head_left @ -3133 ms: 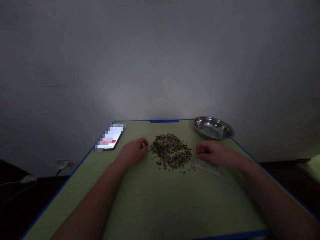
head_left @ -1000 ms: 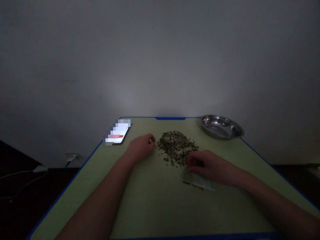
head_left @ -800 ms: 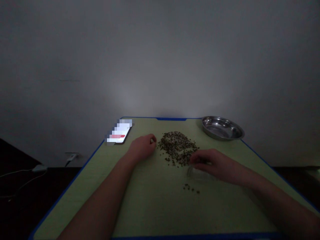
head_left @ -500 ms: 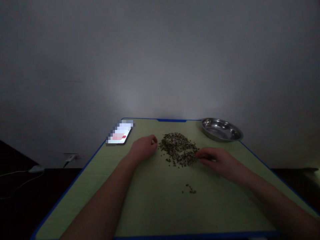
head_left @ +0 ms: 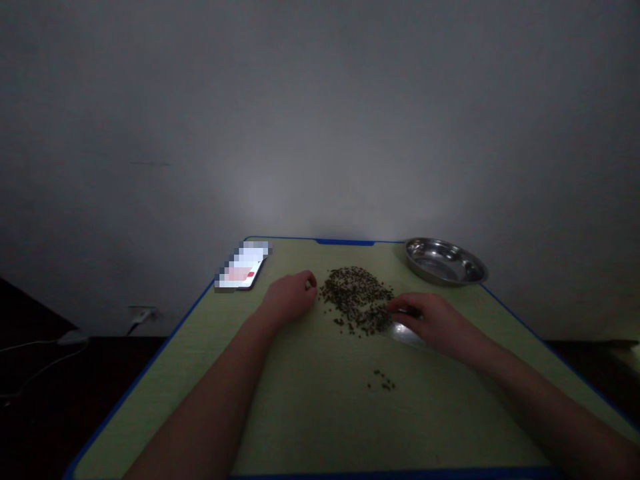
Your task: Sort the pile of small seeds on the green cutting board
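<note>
A loose heap of small dark brown and pale grains point(head_left: 356, 293) is spread on the green table point(head_left: 310, 400). My left hand point(head_left: 291, 295) rests at the heap's left edge, fingers curled in; whatever they may hold is hidden. At the right edge, my right hand point(head_left: 431, 320) is closed in a pinch, thumb and fingertips at the grains. Below its fingers shows a thin, shiny flat piece point(head_left: 406, 333), which seems to be in the pinch; its kind cannot be made out. Nearer to me lie several stray dark grains point(head_left: 384, 382).
A shallow steel bowl point(head_left: 445, 262) stands at the back right corner. At the back left edge a phone point(head_left: 245, 267) lies with its screen lit. Behind the table rises a grey wall point(head_left: 320, 133), with a plug and cables point(head_left: 143, 320) low on the left.
My right fingertips have moved slightly left, in over the grains. The shiny flat piece beneath them now catches the light. My left hand has hardly moved.
</note>
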### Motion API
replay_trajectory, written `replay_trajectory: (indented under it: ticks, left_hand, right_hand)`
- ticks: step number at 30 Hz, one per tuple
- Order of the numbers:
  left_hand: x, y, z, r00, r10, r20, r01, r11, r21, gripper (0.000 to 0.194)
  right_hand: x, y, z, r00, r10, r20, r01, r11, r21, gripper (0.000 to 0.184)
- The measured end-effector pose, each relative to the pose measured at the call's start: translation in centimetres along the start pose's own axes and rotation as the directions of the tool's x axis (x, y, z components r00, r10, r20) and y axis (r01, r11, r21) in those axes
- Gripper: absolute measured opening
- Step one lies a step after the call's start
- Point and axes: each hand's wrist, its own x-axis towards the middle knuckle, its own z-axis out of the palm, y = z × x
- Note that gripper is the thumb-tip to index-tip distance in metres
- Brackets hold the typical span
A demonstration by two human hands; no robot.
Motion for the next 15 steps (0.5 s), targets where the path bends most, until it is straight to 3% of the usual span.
replay_trajectory:
  ticks: [15]
  left_hand:
    - [0.12,-0.17,0.23,1.0,-0.002,-0.009,0.002,1.0,-0.002,0.029]
  right_hand:
    - [0.16,-0.34,0.33,0.999,0.014,0.038,-0.018,0.995,0.103,0.017]
